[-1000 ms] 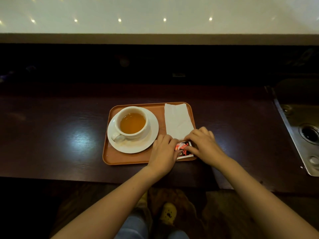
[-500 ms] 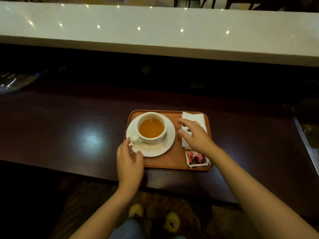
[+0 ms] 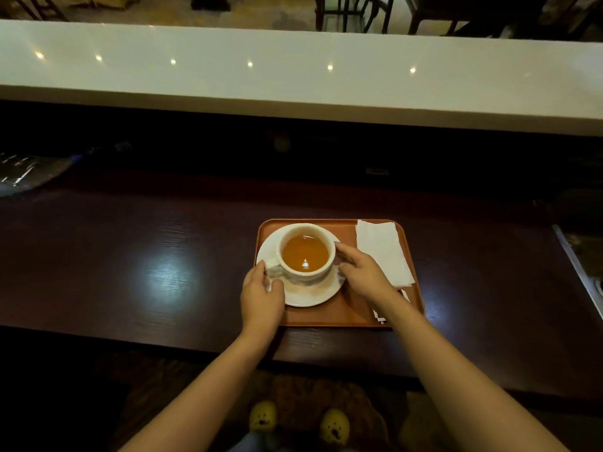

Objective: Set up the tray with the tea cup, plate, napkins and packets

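An orange tray (image 3: 336,316) lies on the dark wooden counter (image 3: 130,256). On its left half a white cup (image 3: 305,228) full of amber tea stands on a white plate (image 3: 313,296). My left hand (image 3: 261,295) grips the plate's left rim beside the cup handle. From the other side, my right hand (image 3: 362,272) holds the plate's right rim, with its fingertips against the cup wall. A white napkin (image 3: 383,252) lies along the tray's right side. The packets (image 3: 378,316) sit at the tray's near right corner, mostly hidden under my right forearm.
A raised white counter (image 3: 293,79) runs across the back, with chair legs beyond it. A metal sink edge (image 3: 584,269) shows at the far right. A dark shiny object (image 3: 26,174) lies at the far left of the counter.
Both hands have left the packets. The left went around to the plate's left rim; the right passed over the napkin to the plate's right side. The view has tilted up.
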Demonstrator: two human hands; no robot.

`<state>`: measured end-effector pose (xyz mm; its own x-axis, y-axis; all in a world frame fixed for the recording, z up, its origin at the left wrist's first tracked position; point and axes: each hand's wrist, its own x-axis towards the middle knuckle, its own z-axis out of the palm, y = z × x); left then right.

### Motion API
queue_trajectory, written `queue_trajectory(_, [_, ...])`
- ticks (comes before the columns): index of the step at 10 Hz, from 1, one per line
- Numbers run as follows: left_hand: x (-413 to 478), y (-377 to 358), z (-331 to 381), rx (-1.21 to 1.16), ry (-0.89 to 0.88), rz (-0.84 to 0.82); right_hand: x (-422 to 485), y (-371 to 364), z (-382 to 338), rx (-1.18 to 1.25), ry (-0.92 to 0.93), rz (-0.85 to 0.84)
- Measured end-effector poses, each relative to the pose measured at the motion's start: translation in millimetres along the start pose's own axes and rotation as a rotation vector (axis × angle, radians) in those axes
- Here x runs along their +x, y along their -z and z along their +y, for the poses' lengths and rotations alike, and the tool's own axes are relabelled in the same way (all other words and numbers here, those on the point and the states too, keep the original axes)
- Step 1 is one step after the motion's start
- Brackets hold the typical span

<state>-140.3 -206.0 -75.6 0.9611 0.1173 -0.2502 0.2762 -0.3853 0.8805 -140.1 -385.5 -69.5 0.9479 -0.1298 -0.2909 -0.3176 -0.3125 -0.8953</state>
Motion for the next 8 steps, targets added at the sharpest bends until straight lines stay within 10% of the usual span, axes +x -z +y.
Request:
queue_trajectory(5, [31.8, 21.4, -6.2, 0.091, -0.053, -0.110, -15.8, -19.2, 7.3, 0.086, -0.057, 0.156])
queue_trajectory(8, [66.7, 42.4, 42.1, 0.418, -0.542, -0.040, -6.3, 6.6, -22.1, -0.476, 0.130, 0.346])
